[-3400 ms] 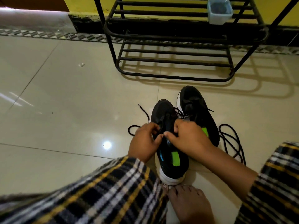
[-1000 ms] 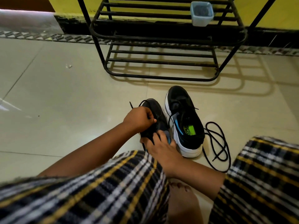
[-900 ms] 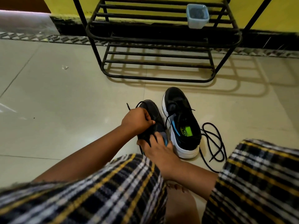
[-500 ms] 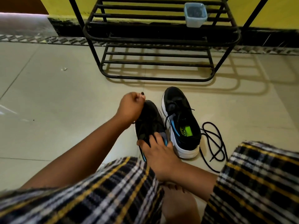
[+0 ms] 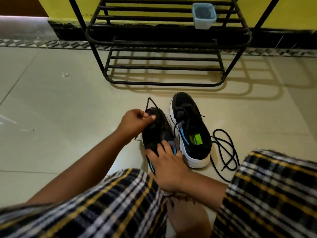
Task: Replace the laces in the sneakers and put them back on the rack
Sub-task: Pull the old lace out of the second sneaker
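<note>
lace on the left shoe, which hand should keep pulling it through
Left. The left hand already pinches the lace above the left shoe, with open floor beside it to draw into. The right hand lies over the shoe's heel end, steadying it, so it is probably best left there.

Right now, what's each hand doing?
Left hand: pinching the black lace.
Right hand: fingers spread, pressing down on the left sneaker.
</note>
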Available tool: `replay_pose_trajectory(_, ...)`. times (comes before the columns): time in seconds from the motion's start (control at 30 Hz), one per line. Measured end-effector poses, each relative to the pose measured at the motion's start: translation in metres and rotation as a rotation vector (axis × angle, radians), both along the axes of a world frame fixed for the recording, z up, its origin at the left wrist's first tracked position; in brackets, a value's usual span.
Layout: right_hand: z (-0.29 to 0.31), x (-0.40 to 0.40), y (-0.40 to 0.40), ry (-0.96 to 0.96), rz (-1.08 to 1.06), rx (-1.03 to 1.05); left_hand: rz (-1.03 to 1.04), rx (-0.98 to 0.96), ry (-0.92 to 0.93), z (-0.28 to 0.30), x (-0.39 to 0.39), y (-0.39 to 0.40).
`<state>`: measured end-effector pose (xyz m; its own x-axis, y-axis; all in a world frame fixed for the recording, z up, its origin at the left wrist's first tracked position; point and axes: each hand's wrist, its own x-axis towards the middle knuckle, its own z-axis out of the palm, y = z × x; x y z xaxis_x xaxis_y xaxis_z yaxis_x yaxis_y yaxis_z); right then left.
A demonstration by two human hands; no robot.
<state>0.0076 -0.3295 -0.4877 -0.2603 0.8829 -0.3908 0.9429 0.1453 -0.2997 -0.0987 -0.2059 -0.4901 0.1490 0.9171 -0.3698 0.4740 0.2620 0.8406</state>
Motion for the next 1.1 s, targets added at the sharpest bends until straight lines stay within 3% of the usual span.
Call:
replay_pose_trajectory(0.13,0.002,0.001,0.0,-0.011,0.014,-0.014,-0.184,0.126,0.286,-0.018,0.002,-0.011)
replay_pose_trajectory(0.3,0.001,0.001,0.002,-0.005,0.024,-0.061,-0.283,0.223,0.49,-0.017,0.012,-0.013)
replay_pose_trajectory(0.53,-0.002,0.001,0.004,0.016,0.02,-0.078,-0.326,0.277,0.556,-0.022,0.018,-0.015)
replay_pose_trajectory(0.63,0.0,0.002,0.003,0.032,0.011,-0.068,-0.188,0.228,0.351,-0.022,0.013,-0.014)
replay_pose_trajectory(0.83,-0.001,0.003,0.005,0.01,0.028,-0.106,0.294,0.089,-0.175,0.019,0.004,0.013)
replay_pose_trajectory(1.1,-0.002,0.005,0.006,-0.002,0.05,-0.131,0.378,0.083,-0.343,0.032,0.006,0.006)
